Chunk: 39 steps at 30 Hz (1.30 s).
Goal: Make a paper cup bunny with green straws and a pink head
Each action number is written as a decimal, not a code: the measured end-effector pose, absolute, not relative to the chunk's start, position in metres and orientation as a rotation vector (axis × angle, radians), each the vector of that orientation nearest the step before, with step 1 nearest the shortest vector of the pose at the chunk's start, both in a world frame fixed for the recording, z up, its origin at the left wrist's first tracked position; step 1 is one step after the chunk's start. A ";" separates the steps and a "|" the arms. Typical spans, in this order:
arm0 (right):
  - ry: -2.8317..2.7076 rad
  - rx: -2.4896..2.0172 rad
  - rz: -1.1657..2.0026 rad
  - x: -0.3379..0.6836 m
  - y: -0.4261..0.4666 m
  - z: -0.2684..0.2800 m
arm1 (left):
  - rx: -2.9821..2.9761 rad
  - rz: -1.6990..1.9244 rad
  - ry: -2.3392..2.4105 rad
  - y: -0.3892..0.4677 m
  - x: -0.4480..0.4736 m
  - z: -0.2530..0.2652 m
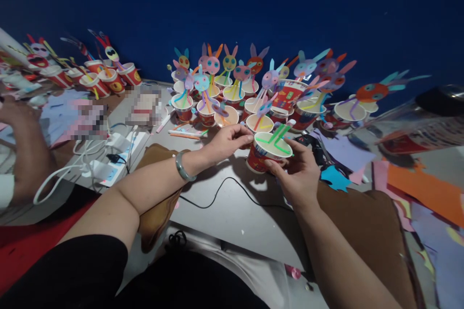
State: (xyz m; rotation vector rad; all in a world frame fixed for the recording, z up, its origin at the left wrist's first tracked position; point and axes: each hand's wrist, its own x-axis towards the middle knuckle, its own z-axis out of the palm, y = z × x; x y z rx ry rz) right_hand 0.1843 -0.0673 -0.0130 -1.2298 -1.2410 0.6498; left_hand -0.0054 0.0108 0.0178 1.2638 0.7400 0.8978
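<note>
A red patterned paper cup with a white inside is held above the table in front of me, tilted a little. Green folded strips stand up from its mouth. My right hand grips the cup from the right, thumb across its front. At the cup's left rim, my left hand has thumb and forefinger closed together, touching the edge; whether a small piece is between them is hidden. Just behind is another cup with a paper rabbit figure leaning in it.
Several cups with paper rabbit figures crowd the back by the blue wall. Pens lie left of them. A power strip with cables is at left, near a co-worker's arm. Coloured paper and a bottle are at right.
</note>
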 end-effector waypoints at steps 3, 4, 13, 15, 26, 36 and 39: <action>-1.248 -1.254 0.654 0.185 -0.067 -0.013 | 1.268 0.907 0.747 0.011 -0.005 0.017; -1.250 -1.255 0.651 0.185 -0.067 -0.013 | 1.267 0.906 0.749 0.010 -0.005 0.017; -1.254 -1.298 0.644 0.183 -0.068 -0.010 | 1.244 0.894 0.761 0.011 -0.005 0.014; -1.259 -1.305 0.647 0.183 -0.069 -0.009 | 1.229 0.870 0.760 0.010 -0.005 0.014; -1.468 -1.303 0.576 0.176 -0.075 -0.014 | 1.359 0.921 0.643 0.010 -0.005 0.017; -1.583 -1.293 0.552 0.173 -0.080 -0.013 | 1.414 0.859 0.642 0.010 -0.006 0.020; -1.590 -1.277 0.549 0.172 -0.081 -0.012 | 1.399 0.853 0.649 0.009 -0.006 0.020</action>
